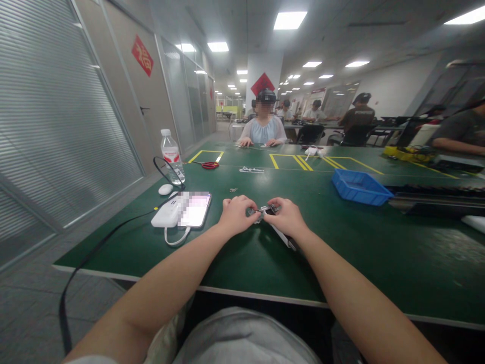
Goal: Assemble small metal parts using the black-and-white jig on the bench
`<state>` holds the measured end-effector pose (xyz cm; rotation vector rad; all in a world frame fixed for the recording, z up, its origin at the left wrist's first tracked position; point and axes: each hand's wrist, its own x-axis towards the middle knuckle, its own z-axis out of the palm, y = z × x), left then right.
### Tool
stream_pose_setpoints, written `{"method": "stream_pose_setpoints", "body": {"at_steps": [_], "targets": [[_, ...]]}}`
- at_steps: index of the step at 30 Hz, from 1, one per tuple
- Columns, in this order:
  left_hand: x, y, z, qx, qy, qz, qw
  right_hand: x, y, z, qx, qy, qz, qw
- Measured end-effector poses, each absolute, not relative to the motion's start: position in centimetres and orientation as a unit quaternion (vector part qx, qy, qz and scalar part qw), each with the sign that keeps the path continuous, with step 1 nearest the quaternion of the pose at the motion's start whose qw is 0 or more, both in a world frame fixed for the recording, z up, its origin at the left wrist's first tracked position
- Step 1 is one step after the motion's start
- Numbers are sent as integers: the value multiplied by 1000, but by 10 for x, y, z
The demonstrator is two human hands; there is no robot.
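Note:
Both my hands meet over the green table (341, 258), a little beyond its near edge. My left hand (237, 215) is closed with its fingers curled around one end of a small metal part (262, 211). My right hand (286, 216) is closed on the other end of the same part, thumb and fingers pinching it. A thin strap or handle (283, 237) runs from under my right hand back toward me. What the metal part is exactly is too small to tell.
Left of my hands lie a phone (194, 209) on a white power bank (164, 215) with cables, a white mouse-like object (165, 189) and a water bottle (172, 156). Red scissors (209, 165) lie farther back. A blue tray (359, 187) sits right. A person (263, 131) sits opposite.

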<state>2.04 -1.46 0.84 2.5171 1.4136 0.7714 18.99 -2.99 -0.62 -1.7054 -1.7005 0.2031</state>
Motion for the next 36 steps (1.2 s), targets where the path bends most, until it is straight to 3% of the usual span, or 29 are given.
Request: {"method": "stream_pose_setpoints", "body": {"at_steps": [36], "targets": [[20, -13, 8, 869, 423, 248, 66, 190, -31, -6, -659, -660, 81, 351]]}}
